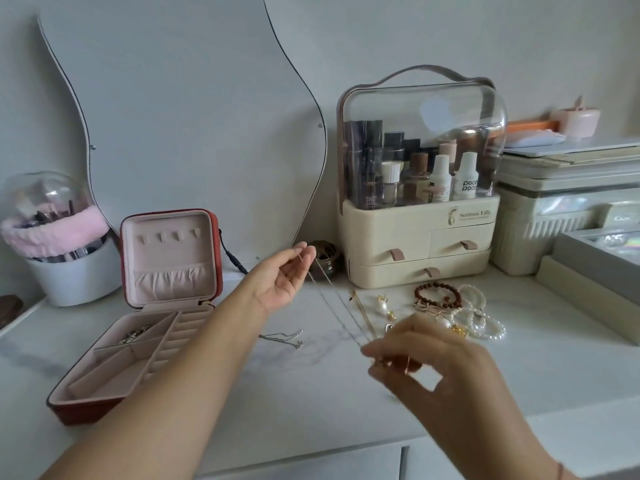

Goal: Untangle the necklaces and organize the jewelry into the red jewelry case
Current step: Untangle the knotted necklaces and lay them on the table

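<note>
A thin silver necklace chain [337,311] is stretched in the air between my hands. My left hand [282,277] pinches its upper end, palm up, above the counter. My right hand [426,362] pinches the lower end nearer to me. The red jewelry case [145,310] lies open at the left, with a silver piece [135,335] in a rear compartment. Another silver chain [281,338] lies on the counter beside the case. To the right lie a gold stick pin [363,315], pearl earrings [382,306], a brown bead bracelet [438,296] and pearl bracelets [481,317].
A cream cosmetics organizer [419,251] with a clear dome stands behind the jewelry. A small dark jar [323,259] sits next to it. A wavy mirror [194,126] leans on the wall. A white brush holder [69,268] is far left. Storage boxes [571,237] crowd the right.
</note>
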